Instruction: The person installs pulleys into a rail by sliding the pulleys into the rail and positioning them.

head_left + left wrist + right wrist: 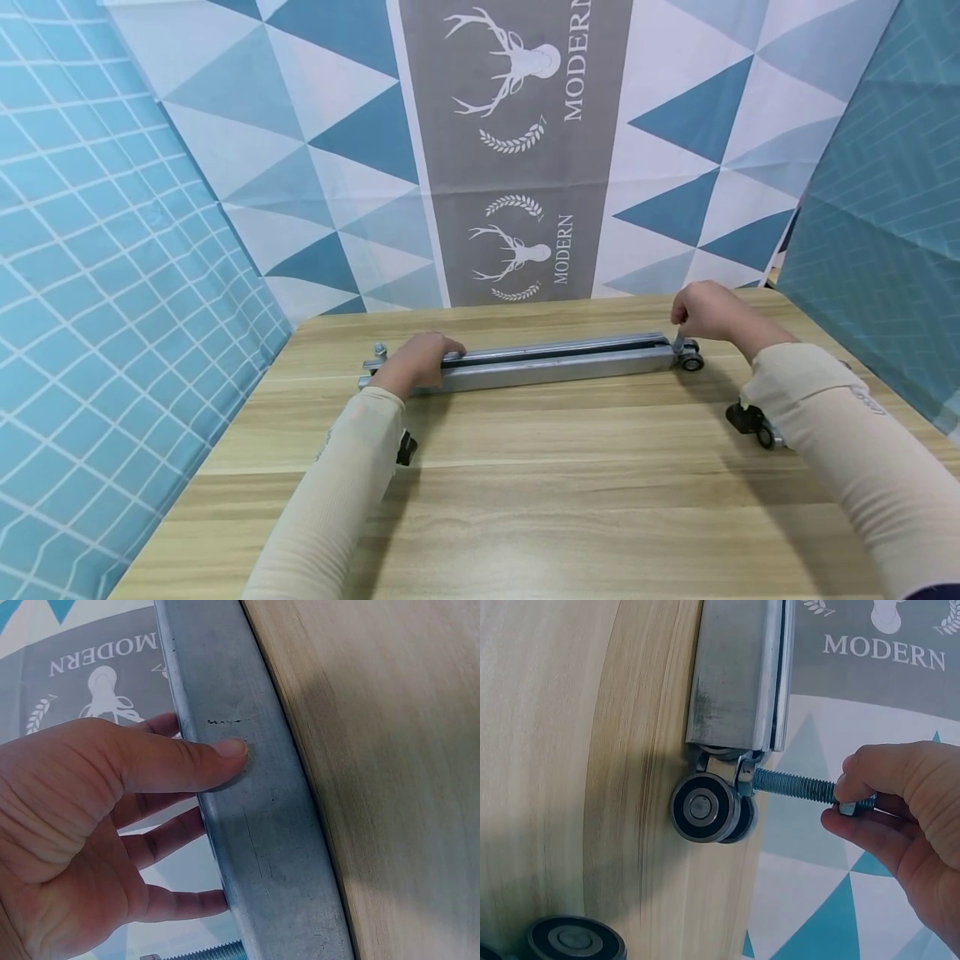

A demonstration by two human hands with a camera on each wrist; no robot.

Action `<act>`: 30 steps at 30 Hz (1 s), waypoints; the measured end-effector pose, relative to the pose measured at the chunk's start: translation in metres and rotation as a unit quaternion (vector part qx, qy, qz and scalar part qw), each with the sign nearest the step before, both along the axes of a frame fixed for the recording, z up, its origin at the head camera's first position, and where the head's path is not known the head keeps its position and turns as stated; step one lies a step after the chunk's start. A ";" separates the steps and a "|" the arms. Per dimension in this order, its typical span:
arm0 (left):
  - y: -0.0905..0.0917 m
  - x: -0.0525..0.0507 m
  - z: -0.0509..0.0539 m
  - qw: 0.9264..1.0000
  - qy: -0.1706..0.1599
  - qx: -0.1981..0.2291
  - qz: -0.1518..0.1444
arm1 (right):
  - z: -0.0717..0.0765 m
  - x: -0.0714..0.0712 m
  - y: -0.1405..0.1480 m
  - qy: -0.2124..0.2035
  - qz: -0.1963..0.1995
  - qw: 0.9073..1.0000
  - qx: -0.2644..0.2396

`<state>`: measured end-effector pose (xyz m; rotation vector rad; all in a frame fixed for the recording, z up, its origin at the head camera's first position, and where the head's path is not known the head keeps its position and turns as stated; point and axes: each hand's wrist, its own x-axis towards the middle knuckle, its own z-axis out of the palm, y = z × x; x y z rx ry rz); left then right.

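Hands busy: left hand (422, 360) is gripping the metal rail (555, 370) near its left end, right hand (705, 310) is pinching a bolt (795, 785) on the wheels (691, 362); that rail is stretching across the tabletop (555, 500), printed cloth (517, 175) hanging behind.

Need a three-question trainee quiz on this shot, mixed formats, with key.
1. True or false: the left hand holds the metal rail.
2. Fill in: in the head view, a pair of wheels shows just past the rail's ____ end.
3. Multiple choice: what do the fingers of the right hand pinch?
A) the rail
B) the wheels
C) a threaded bolt

Key: 1 true; 2 right; 3 C.
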<state>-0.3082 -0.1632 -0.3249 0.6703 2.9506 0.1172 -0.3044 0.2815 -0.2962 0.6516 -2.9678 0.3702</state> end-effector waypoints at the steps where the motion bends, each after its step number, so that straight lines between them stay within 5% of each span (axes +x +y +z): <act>1: 0.000 0.000 0.000 1.000 -0.001 0.000 0.001 | 0.000 0.000 0.000 0.002 0.000 1.000 -0.002; 30: 0.000 0.003 0.003 1.000 0.011 0.000 -0.015 | 0.002 -0.001 -0.020 0.002 0.001 1.000 -0.009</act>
